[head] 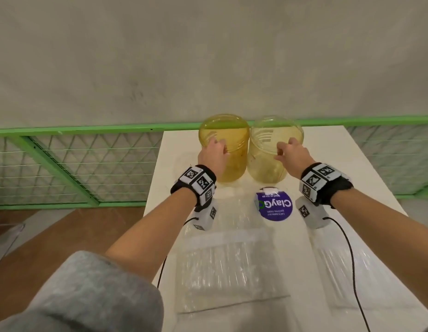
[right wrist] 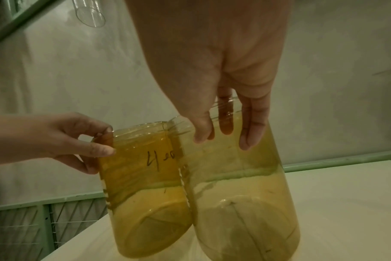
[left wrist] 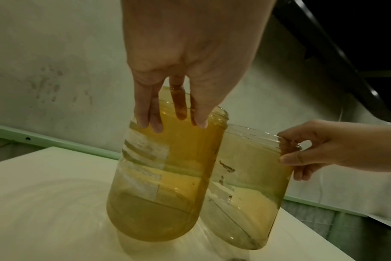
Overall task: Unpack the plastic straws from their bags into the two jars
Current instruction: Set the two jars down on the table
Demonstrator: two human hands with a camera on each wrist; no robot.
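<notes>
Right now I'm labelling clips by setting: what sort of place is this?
Probably a bare indoor workroom: a white table stands against a plain concrete wall, with a green wire-mesh railing behind it.

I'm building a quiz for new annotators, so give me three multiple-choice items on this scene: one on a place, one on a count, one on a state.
1. Where does the round purple sticker lie?
A. on the white table, nearer the person than the jars
B. inside a jar
C. on the green railing

2. How many yellowish see-through jars stand on the table?
A. one
B. two
C. four

3. What is the left hand doing?
A. resting flat on the table
B. holding a bag
C. gripping the rim of the deeper-yellow jar

Answers:
1 A, the head view shows it on the white table in front of the jars.
2 B, the deeper-yellow jar and the paler jar stand side by side.
3 C, its fingers hook over the rim; the right hand grips the paler jar likewise.
</notes>
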